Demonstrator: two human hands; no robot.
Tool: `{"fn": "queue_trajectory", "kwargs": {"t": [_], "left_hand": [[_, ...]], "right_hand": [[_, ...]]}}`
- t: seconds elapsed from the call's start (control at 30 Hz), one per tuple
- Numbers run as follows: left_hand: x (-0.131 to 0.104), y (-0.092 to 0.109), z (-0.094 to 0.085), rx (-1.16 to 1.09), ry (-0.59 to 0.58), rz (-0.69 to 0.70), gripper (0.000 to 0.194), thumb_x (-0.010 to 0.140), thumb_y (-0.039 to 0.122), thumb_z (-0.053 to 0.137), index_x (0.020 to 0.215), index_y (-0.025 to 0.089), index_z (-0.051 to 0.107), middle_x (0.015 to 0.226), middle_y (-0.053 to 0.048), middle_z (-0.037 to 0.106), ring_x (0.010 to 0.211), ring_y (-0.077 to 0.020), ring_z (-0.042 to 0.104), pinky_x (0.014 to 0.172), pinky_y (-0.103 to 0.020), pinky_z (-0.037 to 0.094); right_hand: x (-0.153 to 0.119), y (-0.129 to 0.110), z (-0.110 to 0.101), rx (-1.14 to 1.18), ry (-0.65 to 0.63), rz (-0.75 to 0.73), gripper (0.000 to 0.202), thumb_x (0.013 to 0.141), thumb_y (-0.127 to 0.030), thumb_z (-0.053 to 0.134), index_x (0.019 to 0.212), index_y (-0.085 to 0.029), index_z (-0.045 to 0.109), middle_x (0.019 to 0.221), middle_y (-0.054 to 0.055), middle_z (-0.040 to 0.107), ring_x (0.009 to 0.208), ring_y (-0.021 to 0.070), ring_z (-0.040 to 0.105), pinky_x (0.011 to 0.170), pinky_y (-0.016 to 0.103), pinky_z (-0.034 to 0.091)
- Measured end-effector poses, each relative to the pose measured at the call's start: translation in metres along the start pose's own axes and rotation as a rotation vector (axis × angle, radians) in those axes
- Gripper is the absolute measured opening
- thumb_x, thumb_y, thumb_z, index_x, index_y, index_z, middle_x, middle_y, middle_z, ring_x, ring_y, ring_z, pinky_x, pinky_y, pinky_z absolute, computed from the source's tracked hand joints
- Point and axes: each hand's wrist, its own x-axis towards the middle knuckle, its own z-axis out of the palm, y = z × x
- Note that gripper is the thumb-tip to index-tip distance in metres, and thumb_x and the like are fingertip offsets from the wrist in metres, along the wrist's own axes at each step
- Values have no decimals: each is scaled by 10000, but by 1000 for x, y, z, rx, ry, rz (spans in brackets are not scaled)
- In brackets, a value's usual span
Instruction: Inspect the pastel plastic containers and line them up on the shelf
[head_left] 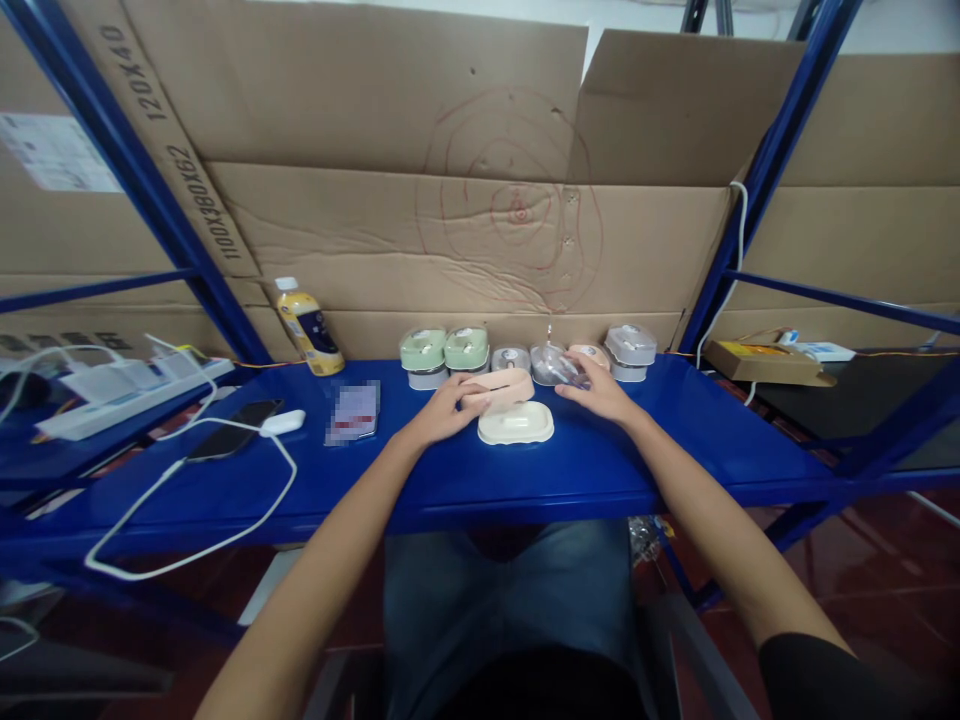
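Note:
My left hand [452, 408] grips a pale pink, long rounded case part [501, 386] by its left end, holding it slightly tilted. Just in front of it, a cream oval piece [516, 424] with a raised middle lies on the blue table. My right hand [602, 392] is at a container with a clear plastic cover [551, 363], thumb and fingers curved round the cover's right side. Behind that hand sits a partly hidden pinkish container [589, 355]. A grey container with a clear cover [511, 359] stands behind the pink part.
Two green-lidded containers [423, 349] stand left of the row, and stacked grey ones [630, 350] at its right. Farther left are a yellow bottle [310, 328], a flat packet [352, 411], a phone [234, 432] and a white cable [292, 480]. Cardboard [337, 230] walls the back.

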Motion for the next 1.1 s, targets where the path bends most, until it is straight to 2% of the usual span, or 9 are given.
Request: {"fn": "queue_trajectory", "kwargs": {"t": [0.17, 0.23, 0.3, 0.4, 0.5, 0.57, 0.67, 0.9, 1.1], "left_hand": [[-1, 19, 17, -35, -124, 116, 397, 953, 507, 633, 1192, 209, 740, 1311, -136, 599, 1296, -320, 573, 1156, -515, 447], [-1, 22, 22, -58, -144, 123, 425, 923, 504, 680, 1239, 220, 699, 1315, -129, 609, 1304, -322, 569, 1159, -520, 441], [-1, 21, 26, -87, -134, 61, 570, 843, 516, 776, 1306, 217, 629, 1329, -135, 620, 1286, -344, 584, 1135, -544, 455], [-2, 17, 31, -190, -98, -43, 907, 696, 516, 902, 1434, 196, 482, 1392, -180, 600, 1291, -380, 595, 1104, -572, 473], [-2, 14, 36, -295, -73, -44, 1177, 650, 484, 940, 1580, 193, 280, 1434, -216, 578, 1337, -389, 582, 1129, -585, 452], [-1, 13, 38, -287, -69, -44, 1262, 649, 462, 943, 1626, 197, 189, 1452, -228, 571, 1359, -398, 571, 1148, -597, 432], [-2, 14, 38, -223, -69, -44, 1287, 660, 437, 930, 1654, 213, 144, 1488, -222, 558, 1378, -414, 558, 1159, -606, 421], [-3, 25, 36, -169, -87, -42, 1240, 686, 381, 880, 1665, 220, 135, 1577, -200, 492, 1416, -412, 531, 1159, -579, 448], [-3, 33, 36, -96, -105, -33, 1211, 691, 362, 852, 1660, 183, 149, 1610, -216, 433, 1450, -423, 488, 1168, -567, 445]], "right_hand": [[-4, -6, 14, 36, -135, -131, 792, 745, -521, 850, 1441, -232, 606, 1463, 134, 635, 1336, 338, 610, 1140, 541, 480], [-4, -11, 21, 35, -179, -172, 788, 731, -528, 865, 1427, -244, 627, 1449, 122, 650, 1317, 341, 625, 1131, 544, 489], [-2, -17, 28, 35, -205, -188, 798, 721, -544, 874, 1424, -251, 635, 1428, 116, 665, 1291, 344, 641, 1116, 543, 501], [0, -23, 32, 21, -213, -196, 809, 721, -558, 874, 1432, -255, 634, 1382, 115, 686, 1247, 339, 658, 1095, 537, 510], [0, -26, 32, -38, -230, -201, 818, 726, -578, 866, 1441, -258, 630, 1313, 118, 691, 1178, 331, 669, 1054, 539, 521], [0, -26, 33, -69, -256, -202, 832, 727, -593, 861, 1445, -245, 627, 1236, 119, 689, 1104, 316, 677, 1009, 529, 535], [0, -25, 34, -74, -275, -224, 840, 739, -605, 850, 1451, -226, 619, 1159, 111, 673, 1049, 295, 670, 977, 506, 539], [-1, -28, 32, -106, -291, -280, 802, 781, -600, 825, 1471, -259, 600, 1155, 97, 664, 1070, 285, 652, 983, 484, 527], [-6, -27, 34, -108, -293, -249, 862, 743, -636, 844, 1472, -244, 602, 1269, 123, 638, 1137, 309, 649, 1038, 509, 513]]}}
